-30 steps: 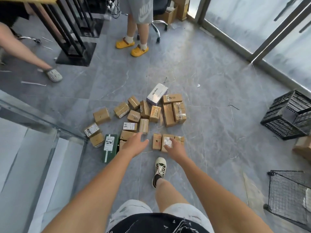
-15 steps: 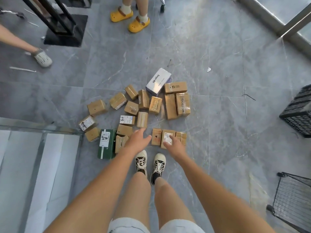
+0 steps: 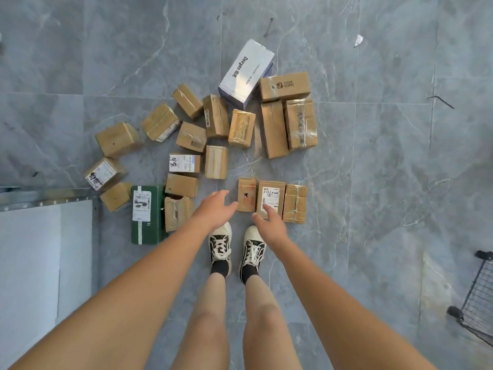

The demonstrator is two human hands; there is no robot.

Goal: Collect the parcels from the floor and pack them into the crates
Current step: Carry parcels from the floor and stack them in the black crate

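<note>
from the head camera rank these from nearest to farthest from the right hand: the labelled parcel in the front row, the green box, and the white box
1. labelled parcel: right at the right hand, under its fingers.
2. green box: off to the left, past the left hand.
3. white box: at the far end of the pile.

A single view is given, taken from a head-worn camera looking steeply down at the floor [image 3: 373, 169]. Both forearms reach in from the bottom edge, the legs and shoes [image 3: 236, 249] seen directly below. The scattered parcels [image 3: 216, 161] fill the middle, and a wire crate [image 3: 477, 303] is cut off by the right edge.
</note>
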